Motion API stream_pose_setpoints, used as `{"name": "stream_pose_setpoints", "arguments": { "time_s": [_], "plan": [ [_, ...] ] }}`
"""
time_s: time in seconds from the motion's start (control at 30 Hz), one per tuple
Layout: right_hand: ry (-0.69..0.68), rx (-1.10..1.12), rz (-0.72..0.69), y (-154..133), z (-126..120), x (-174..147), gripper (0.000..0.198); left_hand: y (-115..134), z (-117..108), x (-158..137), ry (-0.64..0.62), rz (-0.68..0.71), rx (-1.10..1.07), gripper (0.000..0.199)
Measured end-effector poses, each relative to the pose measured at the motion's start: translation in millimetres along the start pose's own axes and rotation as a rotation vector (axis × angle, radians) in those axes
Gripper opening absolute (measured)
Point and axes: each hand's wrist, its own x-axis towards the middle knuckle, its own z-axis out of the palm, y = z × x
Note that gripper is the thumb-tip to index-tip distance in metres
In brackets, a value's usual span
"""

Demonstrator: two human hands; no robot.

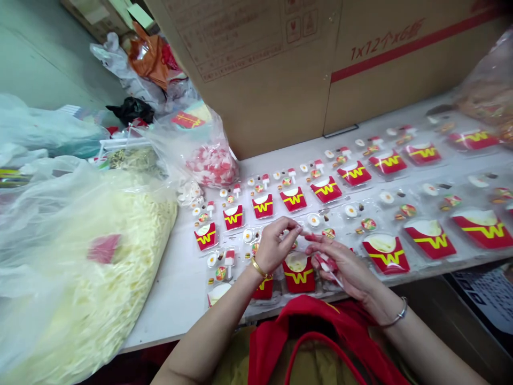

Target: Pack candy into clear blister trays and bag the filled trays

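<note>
My left hand (276, 240) is closed in a pinch over the near row of clear plastic trays. At its fingertips is a small red-and-white piece (308, 233), apparently a miniature popsicle, which the fingertips of my right hand (344, 264) also meet. Several miniature popsicles (326, 264) are held in the right palm, one white stick poking out below. Under the hands, a tray holds a red fries box (298, 275) with a yellow W. Around it, trays carry fried eggs (313, 220), pizzas (368, 224) and burgers in miniature.
A bag of cream-coloured fries-like pieces (136, 256) covers the table's left side. Behind it stands a bag of red-and-white miniatures (212, 163). A large cardboard box (276, 107) walls off the back. Another clear bag (484, 91) sits at far right.
</note>
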Motion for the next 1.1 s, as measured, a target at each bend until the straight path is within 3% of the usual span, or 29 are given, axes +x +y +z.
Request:
{"name": "stream_pose_setpoints", "arguments": {
  "time_s": [0.07, 0.17, 0.37, 0.57, 0.67, 0.77, 0.9, 1.0, 1.1],
  "plan": [
    [0.062, 0.149, -0.013, -4.8, -7.4, -1.4, 0.026, -7.4, 0.8, 4.2, 0.028, 0.132, 0.161, 0.015],
    [0.113, 0.370, -0.024, -10.8, -16.0, -5.2, 0.017, -19.4, 6.1, 4.5, -0.067, 0.280, 0.442, 0.016],
    [0.120, 0.520, -0.076, -14.6, -14.8, -10.9, 0.020, -26.6, 17.8, -6.5, -0.217, 0.314, 0.677, 0.017],
    [0.054, 0.458, -0.116, -8.5, -14.2, -10.3, 0.024, 6.9, 11.0, -1.7, -0.192, 0.227, 0.536, 0.027],
    [0.107, 0.435, -0.126, -4.1, -10.5, -12.5, 0.022, 37.5, 17.2, 2.6, -0.262, 0.293, 0.400, 0.043],
    [0.201, 0.435, -0.140, -0.9, -8.1, -14.3, 0.024, 57.0, 34.7, 5.4, -0.336, 0.364, 0.400, 0.031],
    [0.236, 0.462, -0.248, -3.5, -19.5, -16.1, 0.023, 57.3, 55.5, 15.9, -0.261, 0.389, 0.297, 0.025],
    [0.229, 0.460, -0.330, -10.7, -37.3, -22.3, 0.023, 45.9, 61.8, 35.6, -0.097, 0.345, 0.146, 0.021],
    [0.244, 0.463, -0.354, -18.3, -54.5, -32.3, 0.029, 28.8, 67.8, 57.9, -0.039, 0.360, 0.238, 0.020]
  ]
}}
